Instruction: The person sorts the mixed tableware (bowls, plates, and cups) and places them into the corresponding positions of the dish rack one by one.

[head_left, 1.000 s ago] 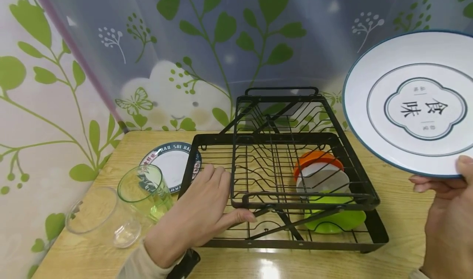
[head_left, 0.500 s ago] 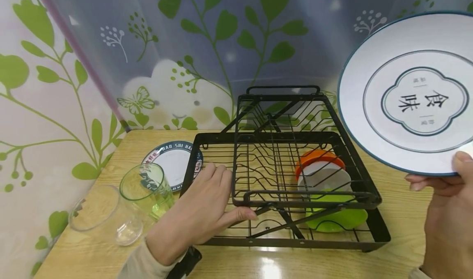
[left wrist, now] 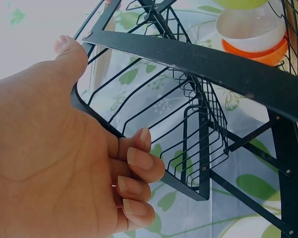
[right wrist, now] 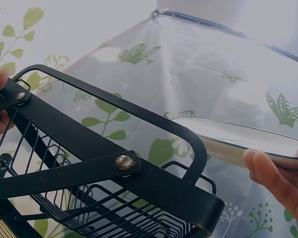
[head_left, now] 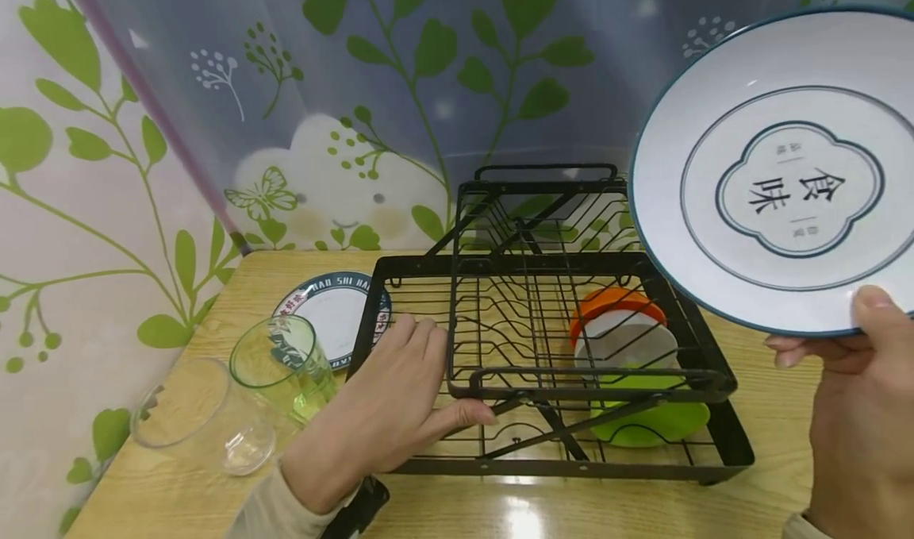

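A black two-tier wire dish rack [head_left: 614, 471] stands on the wooden table, its upper tier raised on crossed bars. My left hand [head_left: 396, 400] grips the left side of that upper tier; in the left wrist view the fingers [left wrist: 139, 158] curl at its edge. To the right, my right hand [head_left: 860, 412] pinches the lower rim of a large white plate [head_left: 800, 190], thumb on its face. Blue-rimmed and printed with dark characters, the plate is held up in the air beside the rack, face toward the head camera. Its right edge runs out of the head view.
Orange [head_left: 596, 305], white [head_left: 628, 336] and green [head_left: 664, 426] bowls sit in the rack's lower right part. Left of it are a small printed plate [head_left: 332, 317], a green glass [head_left: 307, 384] and a clear glass [head_left: 182, 404]. A leaf-patterned curtain [head_left: 457, 86] hangs behind.
The white plate in my right hand has moved left and a little upward, toward the rack. My left hand keeps its grip on the dish rack.
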Demonstrator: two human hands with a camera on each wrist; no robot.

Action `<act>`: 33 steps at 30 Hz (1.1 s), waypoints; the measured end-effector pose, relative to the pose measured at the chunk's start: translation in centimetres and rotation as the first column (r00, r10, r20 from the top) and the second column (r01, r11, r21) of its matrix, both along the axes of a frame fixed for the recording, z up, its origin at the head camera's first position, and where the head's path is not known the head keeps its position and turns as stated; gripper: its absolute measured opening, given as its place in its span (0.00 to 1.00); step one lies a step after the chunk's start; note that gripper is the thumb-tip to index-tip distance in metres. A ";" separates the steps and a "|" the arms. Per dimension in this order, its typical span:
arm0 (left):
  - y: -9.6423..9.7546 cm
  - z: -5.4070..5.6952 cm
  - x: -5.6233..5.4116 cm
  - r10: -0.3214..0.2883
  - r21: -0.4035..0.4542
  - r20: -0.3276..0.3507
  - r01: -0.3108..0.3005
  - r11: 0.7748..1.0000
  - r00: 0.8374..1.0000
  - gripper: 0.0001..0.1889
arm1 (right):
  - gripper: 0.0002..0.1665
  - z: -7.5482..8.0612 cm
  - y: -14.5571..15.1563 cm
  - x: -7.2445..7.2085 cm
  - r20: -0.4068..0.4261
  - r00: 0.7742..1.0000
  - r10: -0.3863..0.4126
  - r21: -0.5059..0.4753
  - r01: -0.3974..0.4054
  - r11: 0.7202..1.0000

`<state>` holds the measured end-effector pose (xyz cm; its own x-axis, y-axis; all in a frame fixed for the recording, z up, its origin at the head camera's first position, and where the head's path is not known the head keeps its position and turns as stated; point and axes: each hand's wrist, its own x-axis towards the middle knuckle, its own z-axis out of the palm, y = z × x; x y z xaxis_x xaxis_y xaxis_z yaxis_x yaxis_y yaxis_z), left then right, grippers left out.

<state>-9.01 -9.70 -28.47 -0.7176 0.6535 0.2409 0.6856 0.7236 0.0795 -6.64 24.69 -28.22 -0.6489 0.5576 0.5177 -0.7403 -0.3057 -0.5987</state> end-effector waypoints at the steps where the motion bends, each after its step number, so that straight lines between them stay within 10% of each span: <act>1: 0.0 0.0 0.0 0.001 -0.001 -0.003 -0.001 1.000 1.000 0.41 | 0.14 0.1 -0.1 0.0 -0.010 1.000 0.017 0.002 -0.017 1.000; 33: 0.0 -0.1 0.0 0.004 0.004 -0.003 -0.004 1.000 1.000 0.38 | 0.16 0.7 -2.3 0.3 -0.032 0.999 -0.009 0.111 0.012 0.994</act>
